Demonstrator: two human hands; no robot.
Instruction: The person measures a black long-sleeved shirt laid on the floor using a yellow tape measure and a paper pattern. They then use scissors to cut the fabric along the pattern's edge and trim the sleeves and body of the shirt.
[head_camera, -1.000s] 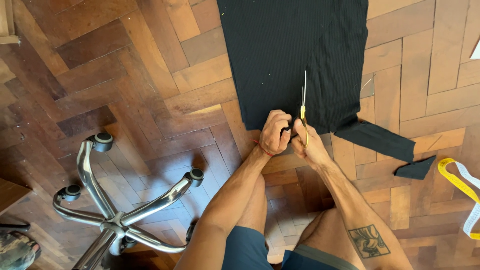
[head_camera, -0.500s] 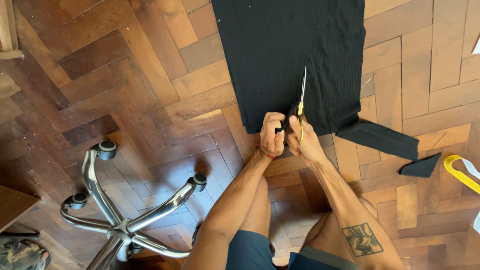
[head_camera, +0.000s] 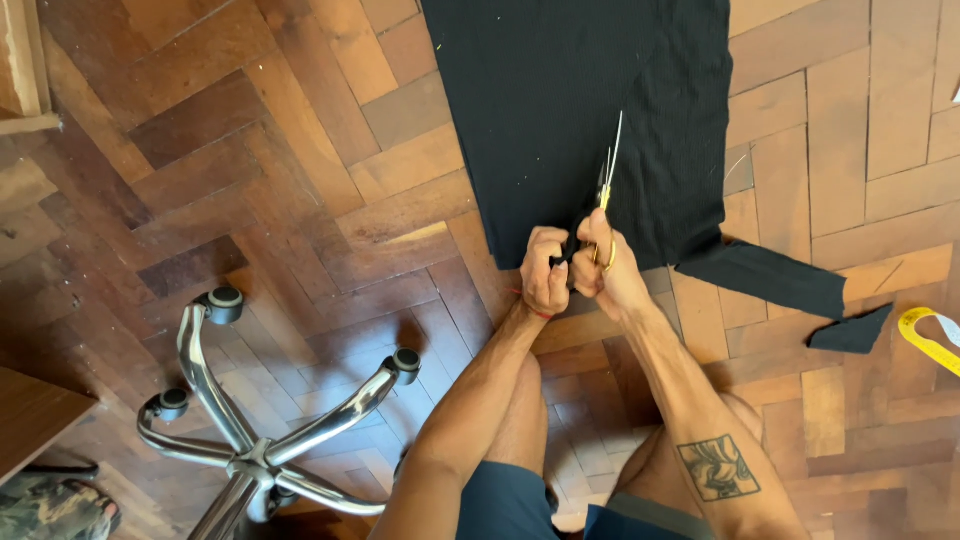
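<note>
Right hand gripped the gold-handled scissors, blades a little apart over the black ribbed fabric spread on the parquet floor. Left hand was fisted, pinching the fabric's near edge.

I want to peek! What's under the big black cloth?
Under the black cloth lies the wooden floor, seen around its edges. Anything beneath its middle is covered.

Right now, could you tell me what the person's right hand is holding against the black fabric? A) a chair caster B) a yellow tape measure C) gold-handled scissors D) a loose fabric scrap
C: the right hand grips gold-handled scissors, blades parted over the black fabric, while the left hand pinches the fabric's edge.
</note>
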